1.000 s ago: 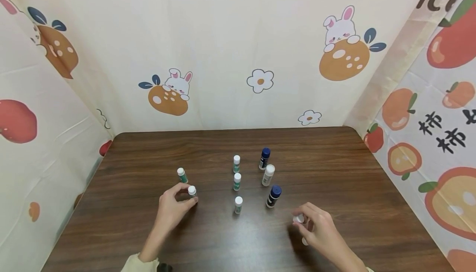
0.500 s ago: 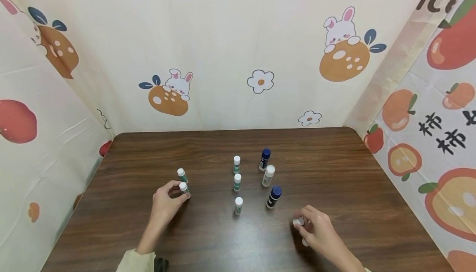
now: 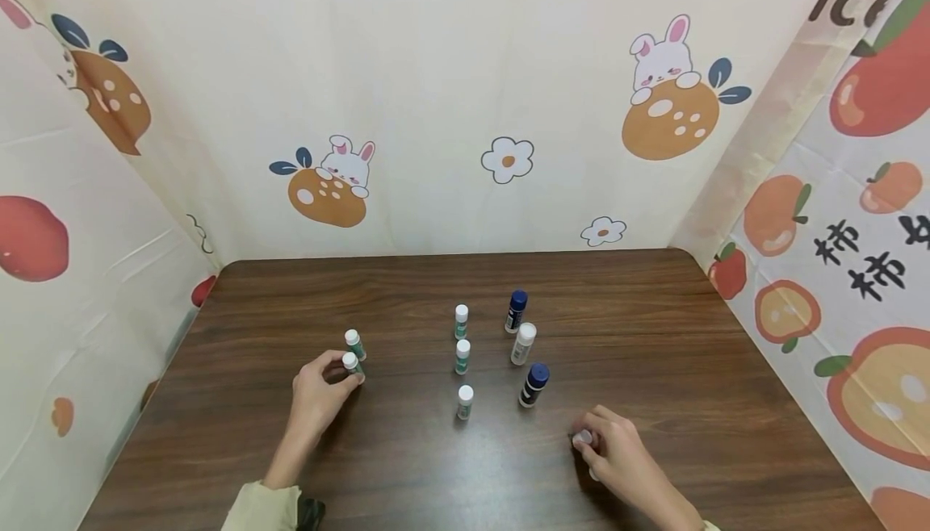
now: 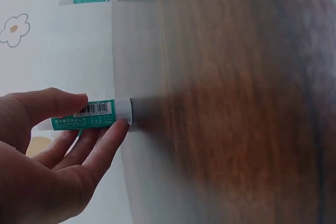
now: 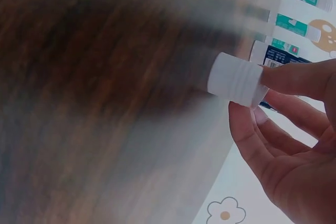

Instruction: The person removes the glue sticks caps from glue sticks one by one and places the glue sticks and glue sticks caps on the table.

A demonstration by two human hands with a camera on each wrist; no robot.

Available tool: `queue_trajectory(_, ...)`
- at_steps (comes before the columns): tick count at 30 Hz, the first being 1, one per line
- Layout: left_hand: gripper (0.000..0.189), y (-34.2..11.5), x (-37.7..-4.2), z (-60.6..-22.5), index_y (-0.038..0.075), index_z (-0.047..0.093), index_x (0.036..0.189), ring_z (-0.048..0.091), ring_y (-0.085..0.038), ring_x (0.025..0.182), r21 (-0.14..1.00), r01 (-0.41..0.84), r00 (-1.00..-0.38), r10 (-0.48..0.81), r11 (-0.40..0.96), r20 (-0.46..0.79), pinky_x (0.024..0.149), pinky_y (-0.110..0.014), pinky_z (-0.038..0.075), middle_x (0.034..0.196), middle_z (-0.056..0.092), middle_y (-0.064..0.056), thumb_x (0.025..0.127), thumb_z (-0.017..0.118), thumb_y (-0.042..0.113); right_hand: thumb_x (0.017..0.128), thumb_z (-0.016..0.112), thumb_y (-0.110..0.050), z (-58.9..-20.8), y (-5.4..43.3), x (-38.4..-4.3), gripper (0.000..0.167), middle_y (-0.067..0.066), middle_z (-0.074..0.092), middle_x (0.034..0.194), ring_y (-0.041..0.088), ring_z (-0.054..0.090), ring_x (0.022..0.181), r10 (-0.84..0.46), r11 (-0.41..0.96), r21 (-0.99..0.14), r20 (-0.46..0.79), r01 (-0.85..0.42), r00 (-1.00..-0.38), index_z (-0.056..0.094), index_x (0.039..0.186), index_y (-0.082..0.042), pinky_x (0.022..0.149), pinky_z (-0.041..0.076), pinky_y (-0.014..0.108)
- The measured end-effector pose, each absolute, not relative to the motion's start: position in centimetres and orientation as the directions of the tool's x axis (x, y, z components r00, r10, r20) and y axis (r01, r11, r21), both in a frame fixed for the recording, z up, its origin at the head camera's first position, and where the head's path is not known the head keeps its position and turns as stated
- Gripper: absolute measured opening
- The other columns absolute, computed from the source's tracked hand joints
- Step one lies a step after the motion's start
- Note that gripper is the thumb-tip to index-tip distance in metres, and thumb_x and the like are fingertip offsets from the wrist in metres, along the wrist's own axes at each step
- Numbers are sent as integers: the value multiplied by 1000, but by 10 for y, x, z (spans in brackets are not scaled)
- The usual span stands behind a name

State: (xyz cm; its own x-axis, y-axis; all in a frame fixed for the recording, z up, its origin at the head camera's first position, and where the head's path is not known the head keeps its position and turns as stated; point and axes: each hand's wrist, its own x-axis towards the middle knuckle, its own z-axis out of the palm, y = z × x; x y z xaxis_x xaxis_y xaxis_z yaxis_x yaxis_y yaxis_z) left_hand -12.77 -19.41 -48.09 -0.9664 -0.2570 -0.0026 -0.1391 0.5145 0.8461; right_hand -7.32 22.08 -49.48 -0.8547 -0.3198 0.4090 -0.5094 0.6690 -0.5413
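Observation:
My left hand (image 3: pixel 318 402) pinches a small green glue stick (image 4: pixel 94 115) with a white cap between thumb and fingers, upright, its white base close to the tabletop. Just behind it, at the table's left, stands a matching green glue stick (image 3: pixel 354 344). At the right front, my right hand (image 3: pixel 617 454) grips a white cylindrical piece (image 5: pixel 236 80), which looks like part of a white glue stick, with the thumb above and fingers below; the fingers hide much of it. A dark blue glue stick (image 3: pixel 534 386) stands nearest that hand.
Three small white-capped glue sticks, the front one (image 3: pixel 465 403) among them, form a line at mid-table. Right of them stand a white glue stick (image 3: pixel 523 344) and a farther blue one (image 3: pixel 516 311). Printed curtains (image 3: pixel 436 95) enclose the brown table (image 3: pixel 639 313) at the back and sides.
My left hand has carried its green glue stick left and slightly back, close to the one standing there. The right hand has stayed nearly in place, shifting slightly toward the front with its white piece.

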Motion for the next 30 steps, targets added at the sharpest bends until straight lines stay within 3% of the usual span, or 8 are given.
queue_trajectory(5, 30, -194, -127, -478, 4, 65, 104, 62, -32, 99, 841, -142, -967, -256, 522, -4, 91, -48, 41, 100, 69, -16, 76, 75, 8, 63, 75, 11, -498, 221, -73, 29, -11, 45, 70, -2, 40, 55, -327, 683, -524, 404, -509, -854, 64, 74, -13, 45, 35, 14)
queue_trajectory(8, 37, -192, -124, -475, 4, 62, 111, 63, -33, 98, 847, -138, -967, -255, 513, -3, 87, -45, 47, 106, 66, -18, 76, 74, 6, 62, 77, 10, -499, 221, -73, 29, -12, 45, 71, -3, 40, 56, -327, 699, -507, 400, -504, -856, 64, 75, -13, 46, 35, 15)
queue_trajectory(12, 47, -189, -118, -471, 8, 56, 117, 60, -29, 97, 842, -143, -957, -290, 521, 17, 74, -30, 54, 110, 58, -13, 74, 76, 6, 63, 79, 7, -497, 222, -73, 29, -12, 44, 70, -2, 40, 57, -325, 711, -491, 405, -504, -854, 64, 75, -14, 48, 35, 15)
queue_trajectory(18, 44, -185, -108, -462, 7, 58, 110, 55, -21, 90, 855, -101, -921, -372, 509, 113, 63, -16, 48, 105, 55, -7, 71, 77, 2, 66, 80, 5, -492, 223, -71, 28, -14, 43, 71, 0, 42, 59, -315, 718, -488, 409, -497, -856, 65, 77, -16, 49, 35, 14)
queue_trajectory(23, 35, -178, -98, -453, 6, 60, 105, 56, -19, 87, 886, -62, -925, -360, 459, 121, 62, -15, 49, 103, 58, -8, 73, 75, -2, 69, 78, 3, -486, 222, -67, 25, -13, 45, 74, 0, 44, 61, -284, 742, -490, 389, -458, -876, 64, 76, -16, 51, 37, 17)
queue_trajectory(30, 33, -159, -87, -454, 5, 62, 100, 62, -22, 84, 937, 34, -964, -237, 347, 123, 60, -23, 54, 102, 63, -12, 72, 76, -5, 65, 80, 4, -475, 219, -65, 28, -12, 48, 75, 1, 46, 62, -243, 743, -499, 419, -446, -875, 66, 81, -14, 52, 40, 19)
